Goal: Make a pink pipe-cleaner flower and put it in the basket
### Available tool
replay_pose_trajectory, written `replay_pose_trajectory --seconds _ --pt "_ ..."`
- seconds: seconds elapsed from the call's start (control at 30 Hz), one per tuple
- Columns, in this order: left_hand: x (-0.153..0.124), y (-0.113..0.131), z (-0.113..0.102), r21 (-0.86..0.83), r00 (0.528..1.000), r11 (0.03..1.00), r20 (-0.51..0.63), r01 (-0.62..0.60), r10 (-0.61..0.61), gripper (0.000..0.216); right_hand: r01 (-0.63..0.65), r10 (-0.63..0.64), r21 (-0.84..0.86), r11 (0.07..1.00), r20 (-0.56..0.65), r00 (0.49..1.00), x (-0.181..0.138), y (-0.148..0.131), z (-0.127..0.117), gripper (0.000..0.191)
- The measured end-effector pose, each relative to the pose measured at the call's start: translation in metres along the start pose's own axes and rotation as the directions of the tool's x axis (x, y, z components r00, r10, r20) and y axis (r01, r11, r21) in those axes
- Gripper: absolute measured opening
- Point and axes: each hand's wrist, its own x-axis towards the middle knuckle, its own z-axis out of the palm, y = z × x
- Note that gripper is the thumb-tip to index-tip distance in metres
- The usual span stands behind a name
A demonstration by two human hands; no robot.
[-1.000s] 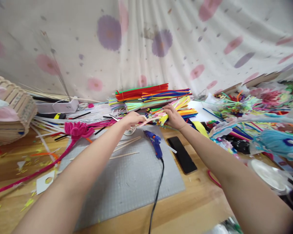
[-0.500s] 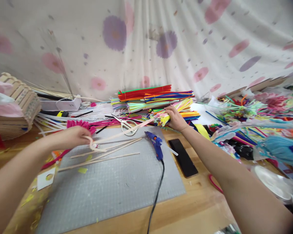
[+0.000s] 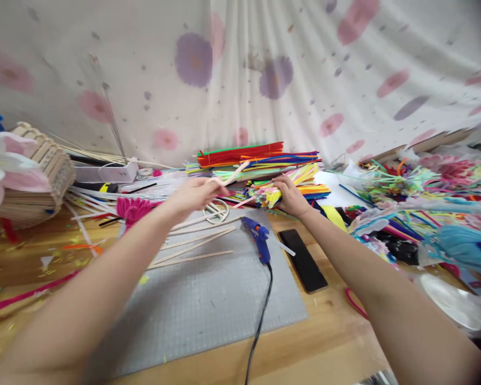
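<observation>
My right hand (image 3: 291,195) is closed around the end of a mixed-colour bundle of pipe cleaners (image 3: 270,193) at the back of the grey cutting mat (image 3: 208,305). My left hand (image 3: 196,193) is raised just left of it, fingers pinched on a pale peach pipe cleaner (image 3: 234,174) that curls up past the stacked bundles. Several more peach pipe cleaners (image 3: 196,246) lie across the mat below my left arm. The scissors (image 3: 216,210) sit partly hidden behind my left hand.
A blue glue gun (image 3: 258,235) with a black cord (image 3: 260,321) and a black phone (image 3: 303,260) lie on the mat's right side. Stacked pipe cleaner bundles (image 3: 260,155) stand behind. A pink pipe cleaner flower (image 3: 134,208) and a wooden-stick basket (image 3: 36,182) sit left, craft clutter (image 3: 417,198) right.
My left hand laid a peach pipe cleaner down on the mat at the left, then came back up to the bundle and is pulling another one. My right hand stayed on the bundle.
</observation>
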Motion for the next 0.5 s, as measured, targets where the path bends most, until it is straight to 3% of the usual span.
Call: replay_pose_trajectory --seconds 0.07,0.13,0.23,0.33,0.5 --pt "0.012 0.005 0.025 -0.124 0.986 0.989 0.134 -0.083 0.099 0.034 -0.014 0.014 -0.002 1.000 0.010 1.000 0.000 0.001 -0.001 0.052" --pt "0.027 0.007 0.049 -0.144 0.967 0.987 0.235 -0.070 0.103 0.038 -0.016 0.016 0.000 1.000 0.017 1.000 -0.001 0.002 -0.001 0.052" --pt "0.047 0.004 0.070 0.033 0.980 0.992 0.165 -0.118 0.111 0.025 -0.002 0.002 0.005 1.000 0.018 1.000 -0.001 0.004 -0.002 0.053" --pt "0.059 -0.005 0.072 0.174 0.990 0.975 0.045 -0.140 0.135 0.027 -0.018 0.017 0.016 1.000 0.024 1.000 -0.001 0.004 -0.002 0.054" --pt "0.070 -0.013 0.069 0.137 0.999 0.991 0.036 -0.004 -0.001 0.019 -0.044 0.043 0.041 0.998 0.023 0.999 0.000 0.003 -0.001 0.053"
